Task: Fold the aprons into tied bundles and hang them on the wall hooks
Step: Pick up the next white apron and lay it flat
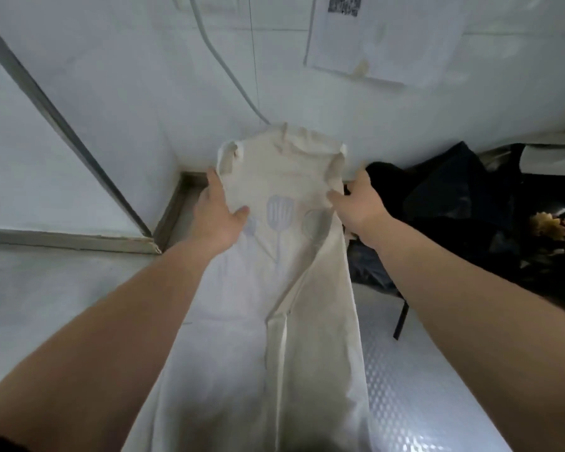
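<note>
A cream apron [274, 288] with pale blue utensil prints lies lengthwise on a white table [46, 288], its bib end up against the white wall. Its right side is folded over toward the middle. My left hand [217, 213] holds the apron's left edge just below the bib, thumb on top of the cloth. My right hand [356, 207] grips the folded right edge at the same height. A neck loop and strap [229, 154] stick out at the bib's corners. No wall hooks are in sight.
A heap of dark cloth [454, 197] sits to the right against the wall. A paper sheet [382, 37] and a white cable [222, 60] hang on the wall above. A metal frame bar [62, 125] slants at left. The table's right part has a patterned metal surface [421, 386].
</note>
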{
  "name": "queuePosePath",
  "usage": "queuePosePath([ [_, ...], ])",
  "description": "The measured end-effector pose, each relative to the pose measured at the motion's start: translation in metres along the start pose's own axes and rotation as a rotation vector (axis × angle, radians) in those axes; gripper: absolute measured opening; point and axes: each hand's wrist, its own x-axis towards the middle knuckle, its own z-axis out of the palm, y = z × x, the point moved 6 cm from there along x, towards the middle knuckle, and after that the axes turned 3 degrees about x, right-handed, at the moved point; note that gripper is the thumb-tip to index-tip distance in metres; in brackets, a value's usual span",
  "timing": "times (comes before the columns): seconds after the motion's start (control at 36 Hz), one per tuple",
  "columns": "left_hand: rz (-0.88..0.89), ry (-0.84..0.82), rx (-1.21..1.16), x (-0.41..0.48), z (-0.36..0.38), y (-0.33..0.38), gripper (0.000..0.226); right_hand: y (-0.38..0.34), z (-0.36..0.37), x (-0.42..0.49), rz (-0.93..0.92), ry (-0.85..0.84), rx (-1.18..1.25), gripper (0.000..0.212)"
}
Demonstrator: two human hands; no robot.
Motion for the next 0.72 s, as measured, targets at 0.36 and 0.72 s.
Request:
queuePosePath([
  [0.36,0.068,-0.601,0.568,-0.066,0.129,-0.081,0.063,0.146,0.044,-0.025,0.389,-0.140,-0.508,0.061],
  [0.72,0.201,-0.602,0.542,-0.028,0.148,-0.082,0.063,0.149,0.035,-0.012,0.317,0.194,-0.452,0.034],
])
